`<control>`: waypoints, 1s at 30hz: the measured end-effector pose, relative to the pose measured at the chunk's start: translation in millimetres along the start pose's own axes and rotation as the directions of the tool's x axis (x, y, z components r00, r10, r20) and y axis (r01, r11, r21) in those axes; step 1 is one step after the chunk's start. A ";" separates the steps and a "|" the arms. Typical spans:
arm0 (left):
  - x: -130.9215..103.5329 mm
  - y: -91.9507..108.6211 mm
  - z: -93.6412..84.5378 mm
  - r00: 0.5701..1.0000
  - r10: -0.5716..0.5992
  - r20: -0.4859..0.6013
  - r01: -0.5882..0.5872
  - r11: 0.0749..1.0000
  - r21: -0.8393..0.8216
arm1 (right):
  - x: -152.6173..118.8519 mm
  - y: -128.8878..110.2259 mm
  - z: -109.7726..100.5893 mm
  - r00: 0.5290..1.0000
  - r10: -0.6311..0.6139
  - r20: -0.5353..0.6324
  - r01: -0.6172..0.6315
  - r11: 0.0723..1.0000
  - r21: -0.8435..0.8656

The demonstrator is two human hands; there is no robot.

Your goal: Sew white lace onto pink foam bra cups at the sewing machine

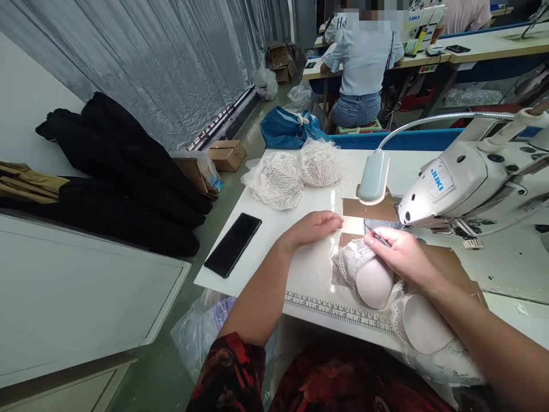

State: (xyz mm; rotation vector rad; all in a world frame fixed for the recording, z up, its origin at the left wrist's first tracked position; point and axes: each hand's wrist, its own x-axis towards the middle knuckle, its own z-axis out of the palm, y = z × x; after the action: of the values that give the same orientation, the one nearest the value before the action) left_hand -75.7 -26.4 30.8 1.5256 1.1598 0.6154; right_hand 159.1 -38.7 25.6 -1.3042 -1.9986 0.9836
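My right hand (397,252) pinches slim metal tweezers (378,234), their points toward the left, above a white lace bra (374,283). One moulded cup of the bra lies on the table, and the other hangs near the front edge under my right forearm. My left hand (315,228) rests on the white tabletop, its fingers together and loosely curled, with nothing visible in them. The sewing machine head (437,186) stands just beyond my right hand; its needle area is partly hidden.
Two lace cup pieces (278,180) lie at the table's far left, near a black phone (233,245). A lamp (374,177) hangs over the sewing area. Along the front edge runs a measuring tape (338,312). A seated person (364,68) works ahead. Boxes (226,154) stand on the floor.
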 end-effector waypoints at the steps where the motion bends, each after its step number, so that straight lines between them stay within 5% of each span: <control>1: 0.6 -0.1 4.6 0.999 0.023 0.031 -0.023 0.999 -0.025 | -0.2 -0.9 -0.1 1.000 -0.010 0.002 0.010 1.000 0.004; 5: 0.8 0.6 22.0 0.975 0.121 0.189 -0.108 0.991 -0.079 | -1.0 -4.8 0.2 0.999 -0.043 0.013 0.043 0.999 -0.001; 16: -4.1 6.8 27.4 0.981 0.133 0.139 -0.137 0.990 0.017 | -3.2 -6.6 6.1 0.997 -0.083 0.002 0.083 0.994 -0.074; 22: -4.8 7.4 27.9 0.960 0.130 0.247 -0.124 0.991 -0.041 | -4.0 -9.5 6.7 0.995 -0.101 -0.024 0.099 0.992 -0.079; 26: -7.7 7.8 24.5 0.957 0.068 0.282 -0.066 0.998 -0.015 | -3.2 -7.7 8.5 0.992 -0.110 -0.064 0.102 0.988 -0.114; 30: -26.0 11.8 12.7 0.902 -0.082 0.423 0.056 0.996 0.075 | -1.4 -7.0 9.9 0.988 -0.096 -0.122 0.078 0.986 -0.150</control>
State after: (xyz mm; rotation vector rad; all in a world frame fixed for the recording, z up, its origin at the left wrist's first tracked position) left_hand -71.0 -54.8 43.1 1.5647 0.8939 0.1802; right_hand 148.4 -44.5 25.4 -1.3085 -2.0398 0.7071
